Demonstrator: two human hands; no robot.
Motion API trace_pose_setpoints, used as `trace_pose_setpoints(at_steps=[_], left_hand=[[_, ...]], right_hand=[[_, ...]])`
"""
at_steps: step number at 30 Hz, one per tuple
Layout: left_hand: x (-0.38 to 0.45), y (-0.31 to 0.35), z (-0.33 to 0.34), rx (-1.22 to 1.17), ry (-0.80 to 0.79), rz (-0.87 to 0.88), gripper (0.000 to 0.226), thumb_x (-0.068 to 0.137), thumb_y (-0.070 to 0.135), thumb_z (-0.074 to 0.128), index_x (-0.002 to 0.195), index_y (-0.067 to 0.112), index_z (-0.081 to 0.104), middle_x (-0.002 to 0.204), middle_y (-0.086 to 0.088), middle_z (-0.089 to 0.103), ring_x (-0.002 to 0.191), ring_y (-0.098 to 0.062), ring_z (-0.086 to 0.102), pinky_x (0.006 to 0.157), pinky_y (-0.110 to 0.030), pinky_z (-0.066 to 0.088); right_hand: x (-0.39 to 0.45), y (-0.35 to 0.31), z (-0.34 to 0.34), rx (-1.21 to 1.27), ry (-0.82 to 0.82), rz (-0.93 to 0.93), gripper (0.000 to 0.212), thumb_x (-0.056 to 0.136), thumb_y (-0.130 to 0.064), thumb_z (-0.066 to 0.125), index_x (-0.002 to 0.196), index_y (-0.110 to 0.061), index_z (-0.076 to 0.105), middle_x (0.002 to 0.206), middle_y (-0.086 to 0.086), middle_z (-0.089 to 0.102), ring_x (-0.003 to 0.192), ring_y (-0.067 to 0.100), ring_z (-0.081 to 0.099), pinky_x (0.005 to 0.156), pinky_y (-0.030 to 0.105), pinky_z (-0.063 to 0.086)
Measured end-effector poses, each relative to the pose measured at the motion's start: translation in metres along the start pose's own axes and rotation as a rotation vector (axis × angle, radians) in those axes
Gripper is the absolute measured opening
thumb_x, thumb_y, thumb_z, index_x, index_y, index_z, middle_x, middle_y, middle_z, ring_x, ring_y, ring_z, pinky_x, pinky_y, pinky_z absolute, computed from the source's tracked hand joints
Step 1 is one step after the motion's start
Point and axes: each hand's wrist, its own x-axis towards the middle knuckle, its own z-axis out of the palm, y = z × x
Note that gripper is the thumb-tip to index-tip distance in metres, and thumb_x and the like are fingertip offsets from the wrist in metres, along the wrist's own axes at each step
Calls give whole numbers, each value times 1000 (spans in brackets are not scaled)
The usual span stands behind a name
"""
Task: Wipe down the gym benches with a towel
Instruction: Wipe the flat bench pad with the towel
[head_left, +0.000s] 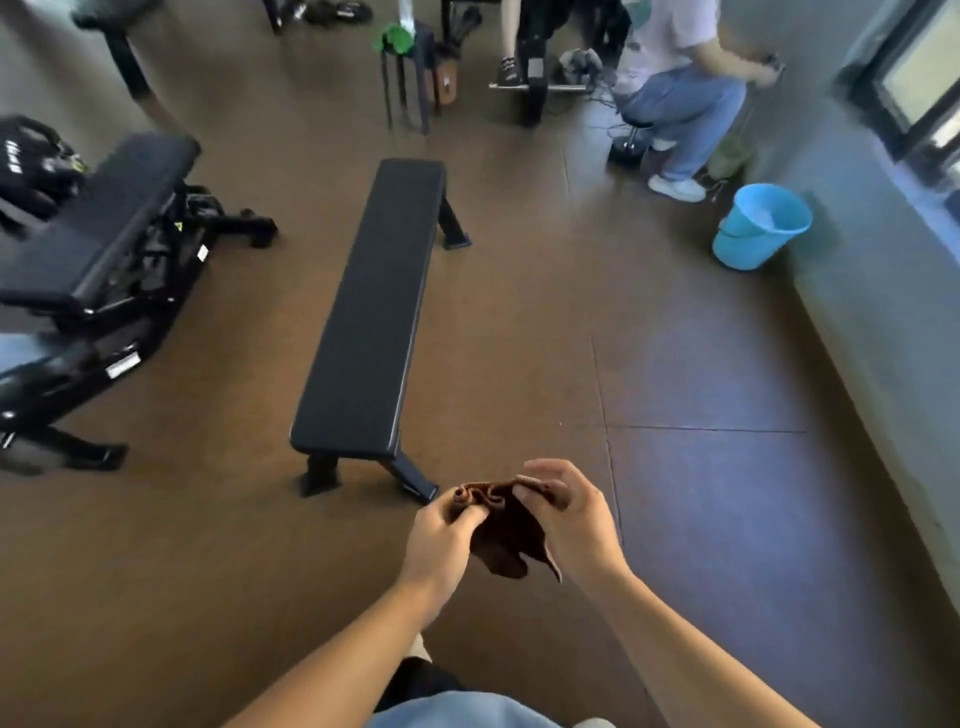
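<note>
Both hands hold a crumpled brown towel (506, 535) in the air, just short of the near end of the flat black bench (371, 306). The left hand (441, 540) pinches its left top edge, the right hand (569, 514) grips its right edge; the cloth hangs between them.

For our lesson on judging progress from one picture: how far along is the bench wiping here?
Done: nothing visible; no bench shows any sign of wiping. In hand: the left hand and right hand both hold a bunched brown towel in the air, short of the flat bench. Left: that bench and the adjustable bench to its left, both untouched.
</note>
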Motion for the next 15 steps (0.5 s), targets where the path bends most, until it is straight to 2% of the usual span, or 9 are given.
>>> trace_pose_setpoints(at_steps=[3,5,7,9,12,15], left_hand=[[25,-1,-45,-56,15,-25,24,101,20,55,113,26,74,105,7,77,106,-13,69,81,-19,50],[36,6,-68,-97,58,-38,28,104,14,46,114,24,70,105,6,74,102,-10,67,69,-8,47],[47,11,-88,-102,140,-23,30,105,9,39,114,23,64,103,8,69,98,-5,63,61,-3,45],[58,14,-105,-64,203,-3,32,105,5,37,113,20,64,104,4,69,98,-8,64,60,-2,45],[77,15,-123,-6,290,24,36,105,3,37,112,18,69,104,4,71,102,-10,65,74,-3,50],[102,14,-135,-23,374,-18,36,107,9,38,104,23,70,102,5,72,103,-11,65,96,-23,53]], right_hand=[[21,-22,48,16,80,10,21,90,-18,83,96,-25,64,86,-13,79,79,5,75,68,26,61],[32,-37,72,26,45,7,20,91,-14,81,98,-20,64,86,-12,79,73,7,75,61,28,62],[42,-48,90,4,-6,-18,20,92,-12,80,101,-24,67,90,-8,80,81,8,76,70,29,63],[54,-56,104,-40,-65,-44,22,93,-11,78,103,-29,70,97,-7,80,92,6,76,82,26,61],[74,-66,116,-56,-154,-52,27,97,-6,72,107,-32,70,101,-7,80,96,6,75,85,25,60],[101,-73,124,-80,-205,-61,30,100,-8,68,107,-36,71,101,-11,80,98,8,75,86,28,62]])
